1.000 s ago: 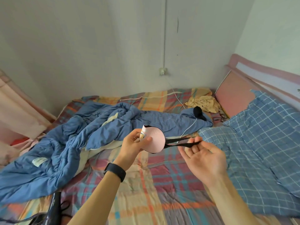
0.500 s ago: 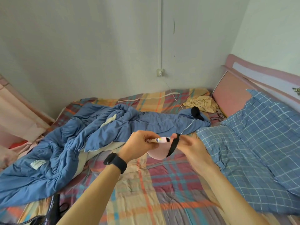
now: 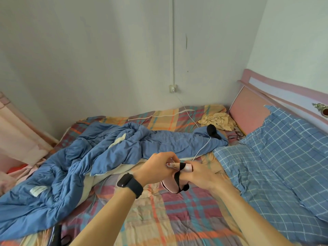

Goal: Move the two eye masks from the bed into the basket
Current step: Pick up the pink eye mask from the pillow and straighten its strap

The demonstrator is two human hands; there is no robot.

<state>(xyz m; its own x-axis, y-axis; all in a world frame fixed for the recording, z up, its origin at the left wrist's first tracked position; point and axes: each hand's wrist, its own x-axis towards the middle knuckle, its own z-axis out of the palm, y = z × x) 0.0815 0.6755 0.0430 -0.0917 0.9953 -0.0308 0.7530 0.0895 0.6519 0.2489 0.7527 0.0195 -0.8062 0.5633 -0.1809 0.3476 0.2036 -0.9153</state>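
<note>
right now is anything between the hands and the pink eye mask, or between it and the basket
Nothing stands between them: the left hand and right hand both grip the pink eye mask above the plaid bed sheet, its black strap looped around it. The basket is out of view, so that path cannot be judged.

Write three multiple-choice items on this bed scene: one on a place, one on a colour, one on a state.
1. Where is the pink mask?
A. Lying on the pillow
B. Held above the sheet
C. Under the duvet

2. What colour is its strap?
A. Black
B. White
C. Yellow

3. How is the mask held?
A. By the left hand alone
B. By the right hand alone
C. By both hands

Answers:
1. B, it hangs between the hands over the plaid sheet.
2. A, a black band crosses the pink fabric.
3. C, the left hand and the right hand both pinch it.
</note>
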